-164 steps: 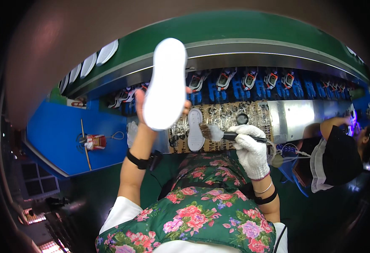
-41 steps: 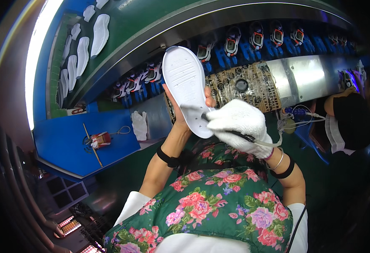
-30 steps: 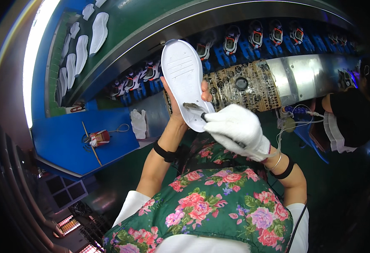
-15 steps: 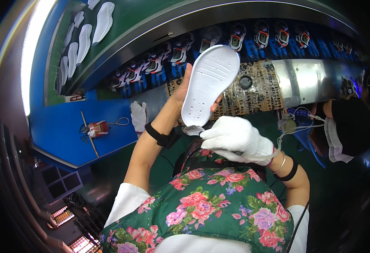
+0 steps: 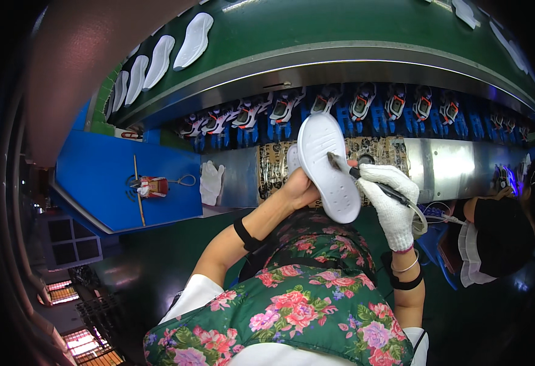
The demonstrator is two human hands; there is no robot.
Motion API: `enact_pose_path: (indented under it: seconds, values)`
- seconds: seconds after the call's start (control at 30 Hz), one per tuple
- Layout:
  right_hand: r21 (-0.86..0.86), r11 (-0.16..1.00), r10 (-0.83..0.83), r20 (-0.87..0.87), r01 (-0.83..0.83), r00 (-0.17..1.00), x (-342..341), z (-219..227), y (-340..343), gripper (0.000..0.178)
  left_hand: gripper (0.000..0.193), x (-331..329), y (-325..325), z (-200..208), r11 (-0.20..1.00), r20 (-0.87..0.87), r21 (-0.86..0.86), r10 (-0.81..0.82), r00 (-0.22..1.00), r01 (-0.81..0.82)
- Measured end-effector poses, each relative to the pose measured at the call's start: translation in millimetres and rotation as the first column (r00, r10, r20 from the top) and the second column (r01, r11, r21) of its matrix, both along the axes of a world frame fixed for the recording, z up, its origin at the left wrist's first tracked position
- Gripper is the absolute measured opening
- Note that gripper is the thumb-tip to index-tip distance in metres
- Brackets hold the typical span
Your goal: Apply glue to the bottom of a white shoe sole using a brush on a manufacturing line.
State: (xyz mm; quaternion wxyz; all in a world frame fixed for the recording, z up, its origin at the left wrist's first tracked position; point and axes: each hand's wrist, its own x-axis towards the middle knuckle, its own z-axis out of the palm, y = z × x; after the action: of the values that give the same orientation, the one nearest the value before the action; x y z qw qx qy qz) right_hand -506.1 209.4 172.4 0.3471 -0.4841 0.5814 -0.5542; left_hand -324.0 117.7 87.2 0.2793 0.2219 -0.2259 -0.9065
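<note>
My bare left hand is closed on a white shoe sole, gripping it from below and the left side, over the bench. Part of another white piece shows behind its left edge; I cannot tell whether the hand holds that too. In a white knitted glove, my right hand is wrapped round a brush with a dark handle and a pale tube trailing from its end. The brush's flat greyish tip is over the middle of the sole, seemingly touching it.
Beyond the bench, shoes stand in a row on blue holders. White soles lie on a green belt. On the left, a blue table bears a stick and a red packet, near a loose white glove. Another person is at the right.
The sole has moved right and turned to lean the other way. My right hand has lifted from below the sole's lower end, bringing the brush tip up to its middle. The view has shifted.
</note>
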Motion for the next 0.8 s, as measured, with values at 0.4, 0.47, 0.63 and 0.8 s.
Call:
enact_pose_path:
  seconds: [0.4,0.47,0.63,0.8]
  values:
    - [-0.272,0.96,-0.032,-0.337,-0.064,0.941,3.3,5.4,9.5,0.019,0.073,14.4,15.8,21.4,0.885,-0.424,0.458,0.133,0.896,0.085]
    - [-0.286,0.957,-0.062,-0.335,-0.039,0.94,3.2,7.2,8.1,0.019,0.076,16.8,21.1,10.9,0.834,-0.42,0.537,0.132,0.898,0.128]
    - [-0.339,0.94,-0.152,-0.337,0.031,0.929,-4.2,19.4,3.0,0.022,0.082,-7.6,36.2,21.1,0.889,-0.376,0.445,0.076,0.924,0.108]
    - [-0.384,0.923,-0.148,-0.421,-0.028,0.895,-12.6,33.6,-5.9,0.032,0.081,-13.7,41.6,4.5,0.879,-0.478,0.432,0.033,0.878,0.202]
